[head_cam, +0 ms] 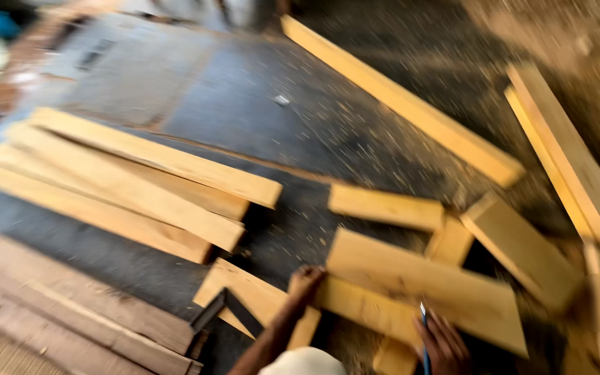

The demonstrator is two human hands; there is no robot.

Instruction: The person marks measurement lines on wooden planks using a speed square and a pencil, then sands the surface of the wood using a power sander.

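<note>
The left hand (305, 281) lies flat, fingers down, on a pale board (411, 288), apparently to steady it against sliding. The right hand (444, 344) is closed round a blue pencil (424, 326), whose tip meets the same board near its lower edge, a grip suited to marking. The board lies between the hands on a dark, sawdust-strewn worktop (244, 104). Just left of the left hand lies a dark try square (227, 312) on a short offcut (258, 295). Farther left is a stack of planks (126, 184); beyond the hands lies a long plank (404, 104). Motion blur hides finer detail.
</note>
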